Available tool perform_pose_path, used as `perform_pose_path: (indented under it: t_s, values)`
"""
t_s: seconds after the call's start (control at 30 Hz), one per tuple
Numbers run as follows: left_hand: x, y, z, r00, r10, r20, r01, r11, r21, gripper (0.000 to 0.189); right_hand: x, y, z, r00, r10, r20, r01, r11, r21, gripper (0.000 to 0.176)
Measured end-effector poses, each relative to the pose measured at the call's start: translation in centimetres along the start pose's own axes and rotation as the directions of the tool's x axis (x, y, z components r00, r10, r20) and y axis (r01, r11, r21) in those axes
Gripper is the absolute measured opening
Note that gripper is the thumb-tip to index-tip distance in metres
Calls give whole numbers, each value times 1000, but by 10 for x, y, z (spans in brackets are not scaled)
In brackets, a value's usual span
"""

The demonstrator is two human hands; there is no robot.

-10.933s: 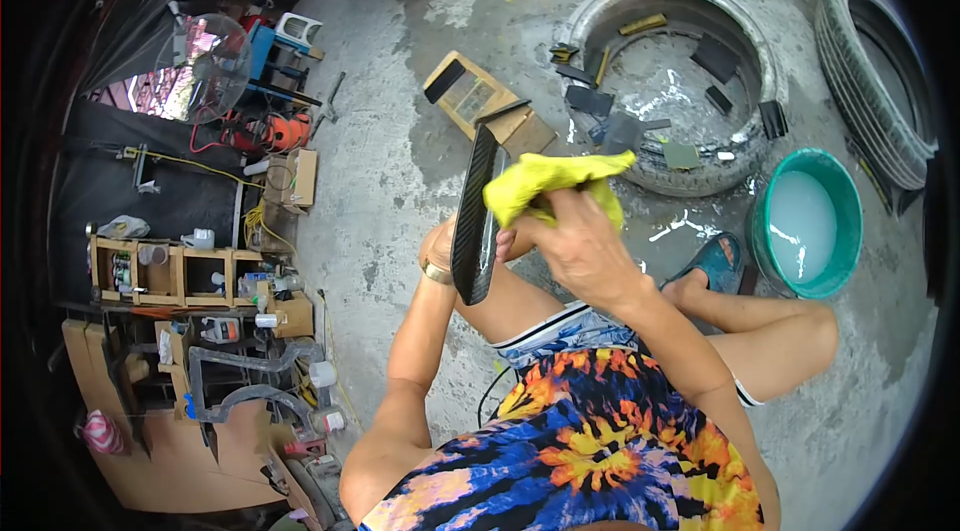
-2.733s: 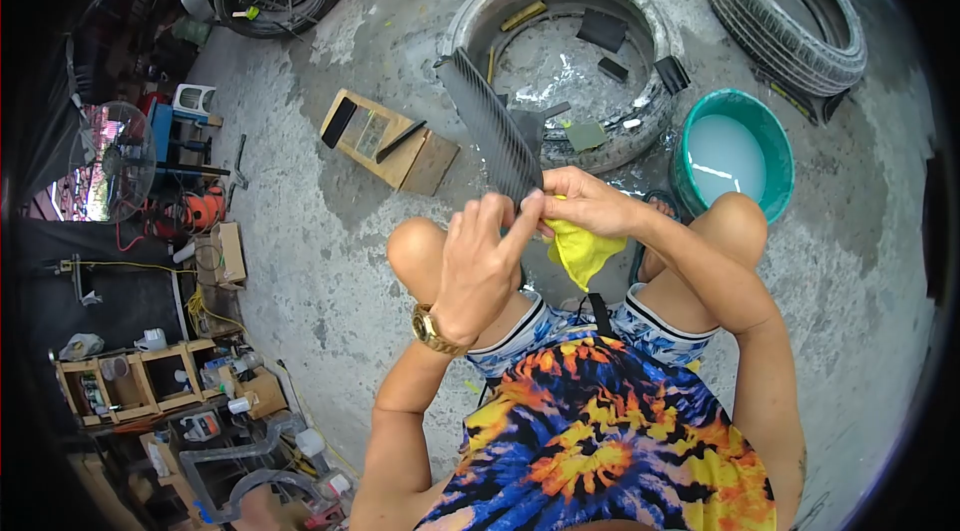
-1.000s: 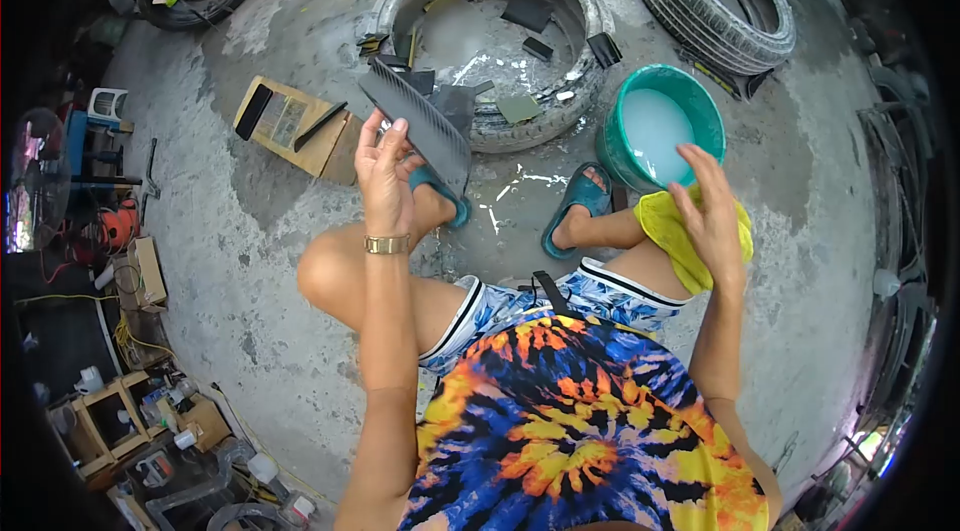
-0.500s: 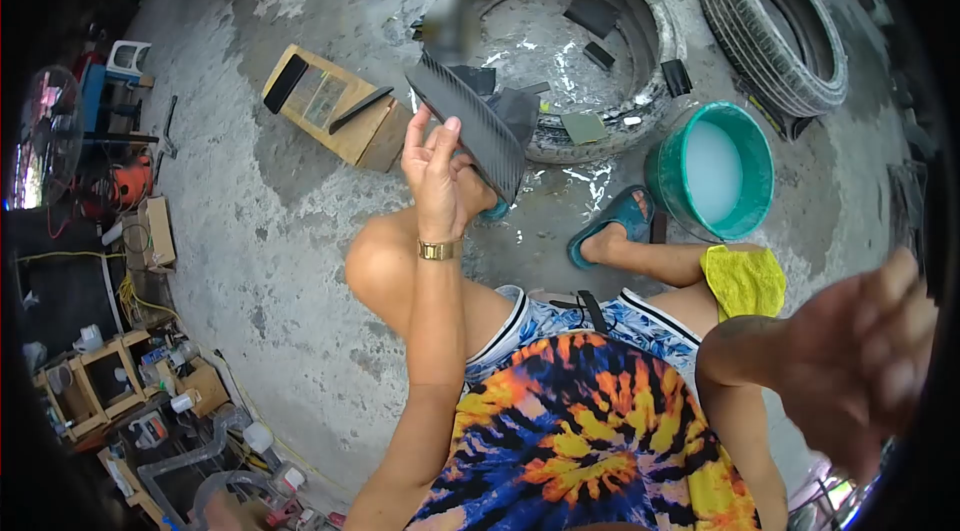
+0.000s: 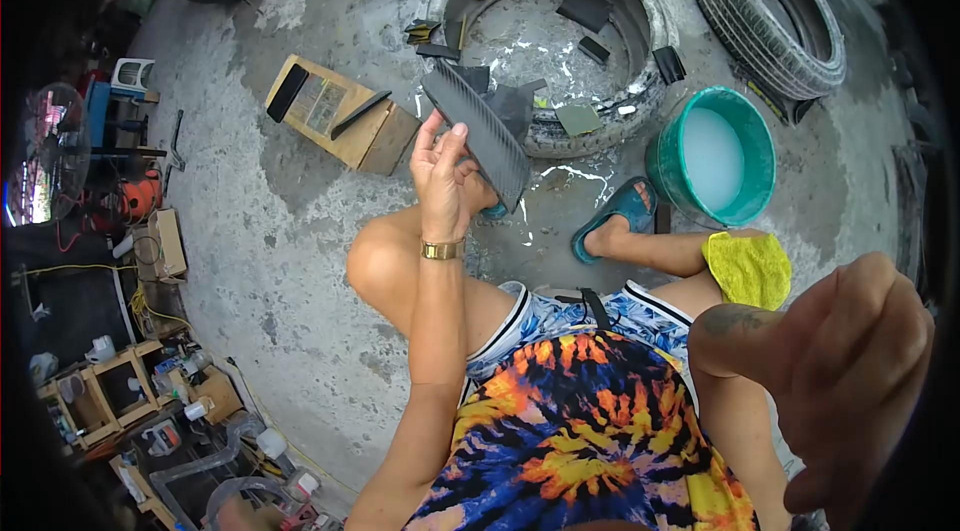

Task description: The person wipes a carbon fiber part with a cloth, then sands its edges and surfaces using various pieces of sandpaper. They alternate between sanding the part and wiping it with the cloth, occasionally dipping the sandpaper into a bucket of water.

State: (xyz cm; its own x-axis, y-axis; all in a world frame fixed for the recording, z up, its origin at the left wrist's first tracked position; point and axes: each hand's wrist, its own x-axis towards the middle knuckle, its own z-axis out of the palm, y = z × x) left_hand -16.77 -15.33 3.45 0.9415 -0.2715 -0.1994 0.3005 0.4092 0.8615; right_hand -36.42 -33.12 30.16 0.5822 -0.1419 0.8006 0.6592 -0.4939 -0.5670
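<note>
My left hand (image 5: pixel 441 171) grips a dark, curved, ribbed panel (image 5: pixel 480 136) by its lower left side, tilted in front of the large tyre (image 5: pixel 655 1). Raised close to the camera at the right, my right hand (image 5: pixel 855 361) has its fingers curled; whether anything is between them is hidden. Beneath it, a yellow cloth (image 5: pixel 748 269) lies over my right knee. Black and grey pieces, among them a dark flat piece (image 5: pixel 584 9), lie in and on the tyre.
A green bucket (image 5: pixel 760 186) of whitish liquid stands right of my foot. At the left is a wooden box (image 5: pixel 345 116) with black pieces on it. A second tyre (image 5: pixel 725 16) leans at the upper right. Wooden racks (image 5: pixel 125 416) and tools fill the lower left.
My right hand has curled its fingers more tightly and turned near the camera. My left hand still holds the panel, slightly shifted to the right in view.
</note>
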Motion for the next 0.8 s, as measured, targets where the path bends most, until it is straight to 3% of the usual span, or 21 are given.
perform_pose_path:
  t_s: [0.2,0.27,0.4,0.5,0.67,0.8]
  values:
    - [-2,9,-3,998,15,-53,-15,1000,-7,36,-3,3,-11,1000,14,24,-14,1000,-2,25]
    - [0,12,-11,995,80,-67,-81,997,-17,34,-3,6,-12,999,28,29,-28,1000,4,24]
    - [-2,27,-15,962,156,-224,-160,987,0,30,-2,23,-18,1000,27,-15,-26,997,69,25]
    - [-3,30,-27,946,192,-261,-205,978,-27,32,-8,55,-26,994,80,-80,-67,985,158,27]
    - [-1,32,-30,910,227,-346,-254,966,-36,39,-2,164,29,856,489,-165,-458,867,195,24]
    - [0,32,-31,890,231,-392,-250,968,1,43,-60,270,65,604,790,105,-796,591,129,17]
